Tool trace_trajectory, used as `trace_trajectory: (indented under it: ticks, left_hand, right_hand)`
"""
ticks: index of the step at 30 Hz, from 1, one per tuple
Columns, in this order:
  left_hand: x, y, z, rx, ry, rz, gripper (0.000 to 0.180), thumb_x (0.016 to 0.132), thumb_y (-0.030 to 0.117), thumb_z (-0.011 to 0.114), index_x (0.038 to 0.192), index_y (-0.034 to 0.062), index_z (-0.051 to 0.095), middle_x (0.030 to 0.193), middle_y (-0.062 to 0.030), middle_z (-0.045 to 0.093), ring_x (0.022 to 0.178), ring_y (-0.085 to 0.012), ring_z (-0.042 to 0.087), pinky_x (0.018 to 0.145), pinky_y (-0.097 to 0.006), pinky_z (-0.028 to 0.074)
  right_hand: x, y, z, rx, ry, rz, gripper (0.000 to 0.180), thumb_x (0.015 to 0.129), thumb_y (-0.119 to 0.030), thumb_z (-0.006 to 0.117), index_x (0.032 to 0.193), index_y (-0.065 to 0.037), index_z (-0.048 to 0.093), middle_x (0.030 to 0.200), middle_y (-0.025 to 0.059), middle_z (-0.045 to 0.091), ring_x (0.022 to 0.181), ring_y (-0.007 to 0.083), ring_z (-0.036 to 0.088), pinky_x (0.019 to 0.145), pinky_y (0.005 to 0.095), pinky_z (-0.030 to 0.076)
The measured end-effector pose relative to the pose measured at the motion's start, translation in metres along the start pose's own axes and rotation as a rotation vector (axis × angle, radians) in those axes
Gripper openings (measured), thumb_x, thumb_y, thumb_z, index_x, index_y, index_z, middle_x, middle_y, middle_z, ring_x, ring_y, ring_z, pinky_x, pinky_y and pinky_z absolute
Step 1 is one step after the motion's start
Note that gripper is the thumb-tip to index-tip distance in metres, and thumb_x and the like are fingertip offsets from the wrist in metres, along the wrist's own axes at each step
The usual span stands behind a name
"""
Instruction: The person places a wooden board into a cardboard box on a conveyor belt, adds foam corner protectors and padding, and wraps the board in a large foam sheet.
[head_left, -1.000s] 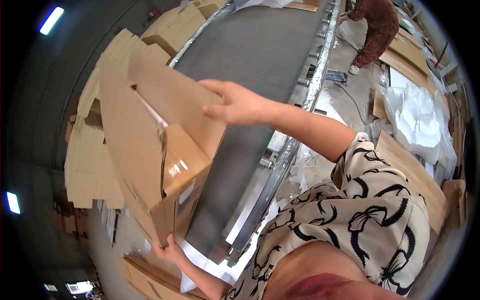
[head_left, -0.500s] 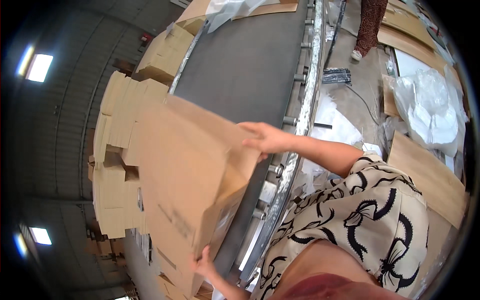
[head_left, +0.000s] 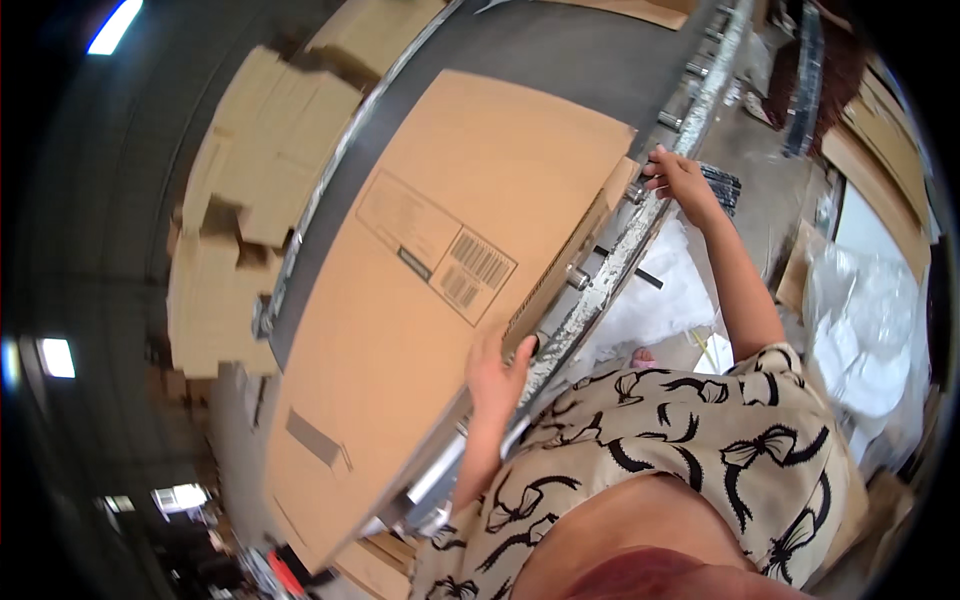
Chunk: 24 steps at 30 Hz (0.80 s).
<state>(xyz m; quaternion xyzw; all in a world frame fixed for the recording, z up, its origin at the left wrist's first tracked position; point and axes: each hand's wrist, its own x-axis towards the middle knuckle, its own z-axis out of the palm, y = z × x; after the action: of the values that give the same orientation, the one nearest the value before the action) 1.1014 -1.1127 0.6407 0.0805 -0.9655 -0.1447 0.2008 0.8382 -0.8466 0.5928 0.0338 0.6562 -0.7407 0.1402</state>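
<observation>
The brown box lies long-ways on the belt, left of my left hand, the nearer one, spread and empty, maybe touching the box's edge; my right hand, half curled, empty, is right of the belt.

Open room over the belt beyond the carton, metal rail alongside.

Left fingers are spread; right fingers bend loosely.
</observation>
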Motion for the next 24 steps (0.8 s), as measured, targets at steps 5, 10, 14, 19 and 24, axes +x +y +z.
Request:
trace_trajectory:
  ticks: [5, 10, 14, 19, 24]
  left_hand:
    - [-0.027, -0.028, -0.032, 0.057, 0.118, -0.084, 0.034, 0.072, 0.030, 0.066, 0.094, 0.0055, 0.059, 0.095, -0.0128, 0.056, 0.087, -0.0312, 0.052, 0.077, -0.039, 0.041]
    - [-0.073, -0.095, -0.069, 0.241, 0.223, -0.309, 0.052, 0.067, 0.042, 0.068, 0.104, 0.0073, 0.055, 0.105, -0.0137, 0.052, 0.098, -0.0323, 0.046, 0.087, -0.045, 0.033]
    - [-0.070, -0.092, -0.080, 0.212, 0.326, -0.337, 0.072, 0.063, 0.048, 0.068, 0.119, 0.0095, 0.044, 0.121, -0.0166, 0.039, 0.115, -0.0356, 0.033, 0.094, -0.050, 0.026]
    - [-0.098, -0.100, -0.095, 0.131, 0.478, -0.226, 0.059, 0.067, 0.040, 0.068, 0.116, 0.0128, 0.047, 0.123, -0.0132, 0.038, 0.118, -0.0339, 0.032, 0.094, -0.052, 0.024]
    - [-0.114, -0.151, -0.149, 0.382, 0.555, -0.123, 0.034, 0.065, 0.028, 0.064, 0.097, 0.0178, 0.057, 0.123, -0.0055, 0.044, 0.117, -0.0280, 0.037, 0.095, -0.051, 0.023]
  right_hand:
    - [0.005, 0.019, 0.019, 0.271, -0.214, 0.109, 0.056, 0.084, -0.046, 0.048, 0.113, 0.002, 0.046, 0.094, 0.0103, 0.059, 0.081, 0.0149, 0.056, 0.069, 0.0258, 0.046]
    - [0.047, 0.036, 0.020, 0.075, -0.165, -0.072, 0.025, 0.085, -0.033, 0.051, 0.086, -0.009, 0.058, 0.074, -0.0041, 0.051, 0.062, 0.0079, 0.044, 0.057, 0.0243, 0.036]
    - [0.060, -0.018, 0.016, 0.371, -0.190, -0.016, 0.031, 0.088, -0.020, 0.047, 0.112, -0.001, 0.051, 0.111, 0.0090, 0.056, 0.106, 0.0186, 0.050, 0.088, 0.0290, 0.037]
    - [0.095, -0.037, -0.002, 0.300, -0.066, 0.011, 0.035, 0.090, -0.023, 0.043, 0.121, -0.006, 0.044, 0.121, 0.0064, 0.047, 0.109, 0.0194, 0.045, 0.092, 0.0322, 0.033]
    - [-0.009, -0.070, 0.058, 0.404, 0.036, -0.149, 0.038, 0.089, -0.030, 0.044, 0.120, -0.007, 0.045, 0.124, 0.0063, 0.045, 0.115, 0.0190, 0.039, 0.091, 0.0312, 0.033]
